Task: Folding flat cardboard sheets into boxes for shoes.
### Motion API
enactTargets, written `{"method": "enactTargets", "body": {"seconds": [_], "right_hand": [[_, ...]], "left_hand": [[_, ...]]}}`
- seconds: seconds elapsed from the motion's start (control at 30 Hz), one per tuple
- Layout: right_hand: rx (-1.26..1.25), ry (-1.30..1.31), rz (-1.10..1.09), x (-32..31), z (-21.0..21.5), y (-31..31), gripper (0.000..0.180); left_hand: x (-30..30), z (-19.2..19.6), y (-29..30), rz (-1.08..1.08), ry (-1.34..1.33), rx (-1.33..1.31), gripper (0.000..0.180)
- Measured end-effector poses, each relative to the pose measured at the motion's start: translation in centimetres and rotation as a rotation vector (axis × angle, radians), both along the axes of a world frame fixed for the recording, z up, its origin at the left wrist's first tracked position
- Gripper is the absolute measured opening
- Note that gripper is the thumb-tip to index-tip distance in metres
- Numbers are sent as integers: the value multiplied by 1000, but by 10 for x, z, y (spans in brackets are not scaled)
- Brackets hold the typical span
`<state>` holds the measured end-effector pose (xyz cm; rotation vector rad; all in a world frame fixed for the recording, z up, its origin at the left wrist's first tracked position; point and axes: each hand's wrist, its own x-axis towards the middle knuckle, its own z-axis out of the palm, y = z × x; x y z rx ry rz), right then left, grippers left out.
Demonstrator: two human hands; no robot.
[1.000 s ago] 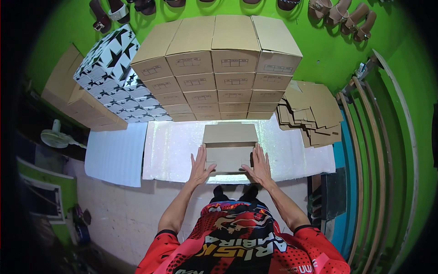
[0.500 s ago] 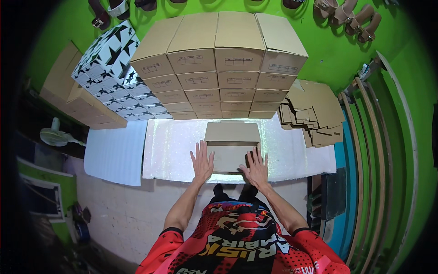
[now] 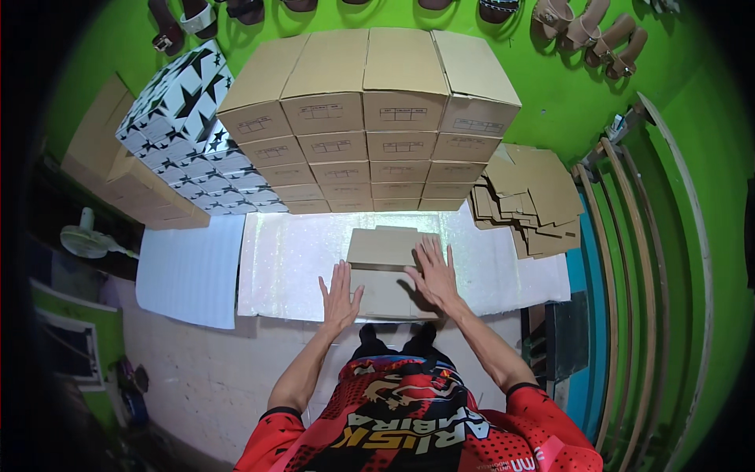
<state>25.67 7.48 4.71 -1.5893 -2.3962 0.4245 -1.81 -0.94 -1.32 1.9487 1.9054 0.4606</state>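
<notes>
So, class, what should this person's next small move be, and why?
Probably fold the lid forward over the cardboard box: it stands open at the far side, the right hand reaches its right end, and the left hand is at the box's left side.

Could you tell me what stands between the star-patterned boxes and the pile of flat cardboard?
In the head view, the stacked brown boxes stand between them.

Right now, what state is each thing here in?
Small brown box: lid open, tilted back
Left hand: open, at the box's left edge
Right hand: open, over its right side
Brown boxes behind: closed, stacked
Star-patterned boxes: stacked
Cardboard pile: flat, uneven
Fan: can't tell if running
</notes>
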Motion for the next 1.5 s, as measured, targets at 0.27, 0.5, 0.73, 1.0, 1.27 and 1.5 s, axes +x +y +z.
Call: {"method": "enactTargets", "body": {"seconds": [0.27, 0.5, 0.73, 1.0, 1.27, 1.5], "right_hand": [[-192, -137, 8, -38, -22, 92, 89], [-384, -206, -8, -51, -14, 117, 91], [-35, -29, 77, -40, 46, 113, 55], [166, 220, 142, -16, 89, 4, 31], [251, 118, 216, 9, 7, -71, 48], [161, 25, 203, 31, -13, -71, 61]], "left_hand": [[8, -2, -21, 82, -41, 12, 79], [12, -5, -22, 106, -49, 14, 79], [11, -13, -20, 151, -96, 34, 76], [15, -38, 4, 339, -428, 97, 63], [-7, -17, -9, 435, -634, 240, 64], [-12, 31, -10, -373, -59, 128, 91]]}}
